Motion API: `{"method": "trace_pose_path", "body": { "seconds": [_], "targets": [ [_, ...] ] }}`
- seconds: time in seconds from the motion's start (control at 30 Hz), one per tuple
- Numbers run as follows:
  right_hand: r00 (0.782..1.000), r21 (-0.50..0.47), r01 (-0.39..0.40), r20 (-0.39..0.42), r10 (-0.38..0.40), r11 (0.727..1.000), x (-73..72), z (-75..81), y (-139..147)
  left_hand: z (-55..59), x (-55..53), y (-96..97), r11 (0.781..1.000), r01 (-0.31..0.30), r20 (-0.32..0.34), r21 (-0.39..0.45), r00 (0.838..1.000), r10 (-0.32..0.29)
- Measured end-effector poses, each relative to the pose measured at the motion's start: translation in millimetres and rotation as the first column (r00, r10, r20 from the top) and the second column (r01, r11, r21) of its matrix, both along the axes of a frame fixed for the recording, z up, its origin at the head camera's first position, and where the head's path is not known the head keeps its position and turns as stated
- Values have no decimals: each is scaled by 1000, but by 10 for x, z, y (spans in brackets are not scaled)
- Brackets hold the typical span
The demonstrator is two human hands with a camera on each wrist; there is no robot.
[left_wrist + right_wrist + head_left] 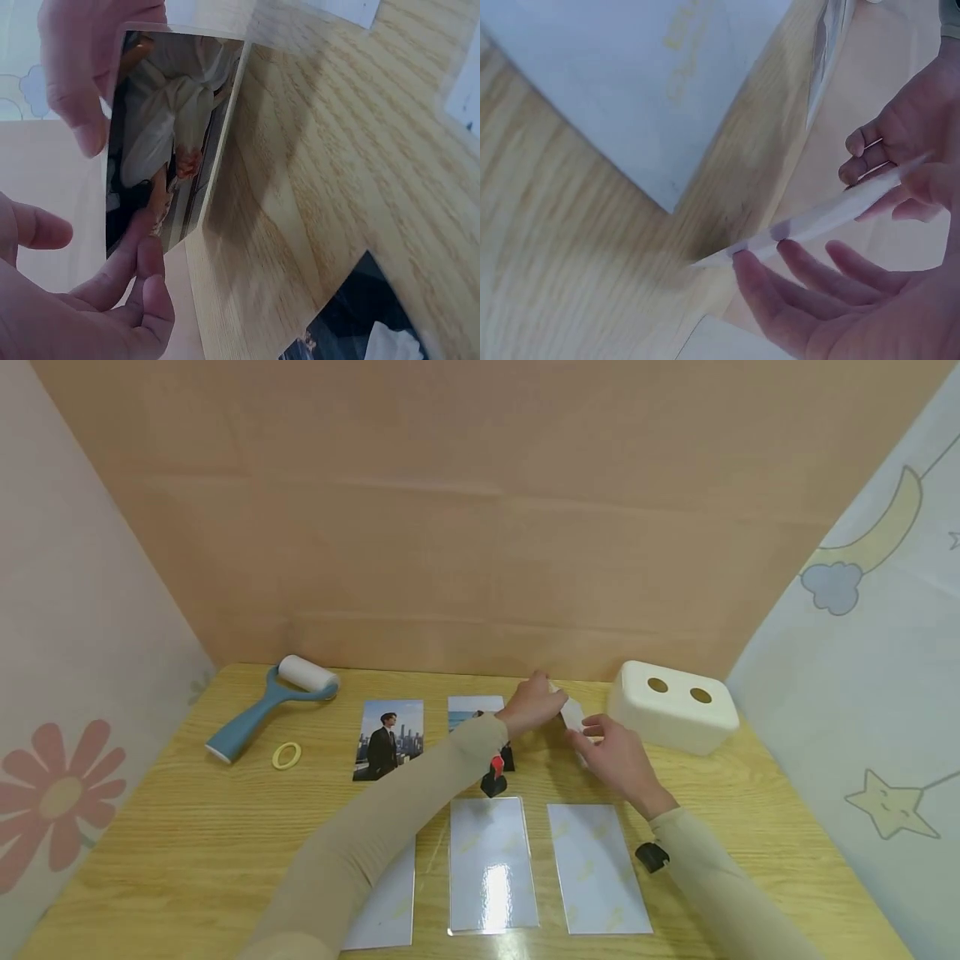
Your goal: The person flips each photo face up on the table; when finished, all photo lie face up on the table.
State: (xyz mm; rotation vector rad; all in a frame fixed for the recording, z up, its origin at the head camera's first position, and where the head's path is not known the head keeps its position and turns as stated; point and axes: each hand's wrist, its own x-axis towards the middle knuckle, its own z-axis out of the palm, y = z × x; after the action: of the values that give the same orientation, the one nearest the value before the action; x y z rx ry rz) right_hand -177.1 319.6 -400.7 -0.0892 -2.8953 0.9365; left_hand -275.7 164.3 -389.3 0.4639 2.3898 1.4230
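My two hands hold a photo print (572,714) at the back of the table, right of the middle. It stands tilted on its edge, white back towards me. In the left wrist view the picture side of the photo print (165,120) shows white clothing, with a clear border. My left hand (532,706) pinches its far end, fingertips on the picture. The nearer end is in my right hand (618,760); in the right wrist view its fingertips (748,264) press on the white back. Under my left forearm lies a partly covered photo (474,703).
A photo of a person in a suit (382,747) lies further left. Nearer are white sheets in a row, one glossy sheet (487,843) in the middle. A blue-handled lint roller (258,714) and a yellow ring (287,756) are left; a cream box with two holes (671,714) stands right.
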Motion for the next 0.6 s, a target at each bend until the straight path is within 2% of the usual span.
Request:
{"method": "trace_pose_path", "body": {
  "seconds": [0.1, 0.33, 0.6],
  "targets": [
    [999, -11, 22, -35, -22, 1000, -1, 17, -15, 1, 23, 14, 999, 3, 16, 53, 1000, -3],
    [989, -37, 59, -134, -63, 998, 21, 83, -37, 12, 50, 31, 981, 39, 87, 190, 995, -56],
    [969, -82, 91, -221, -107, 993, 15, 119, -50, -28, 49, 12, 968, 96, 95, 234, 988, -121]
  ]
}}
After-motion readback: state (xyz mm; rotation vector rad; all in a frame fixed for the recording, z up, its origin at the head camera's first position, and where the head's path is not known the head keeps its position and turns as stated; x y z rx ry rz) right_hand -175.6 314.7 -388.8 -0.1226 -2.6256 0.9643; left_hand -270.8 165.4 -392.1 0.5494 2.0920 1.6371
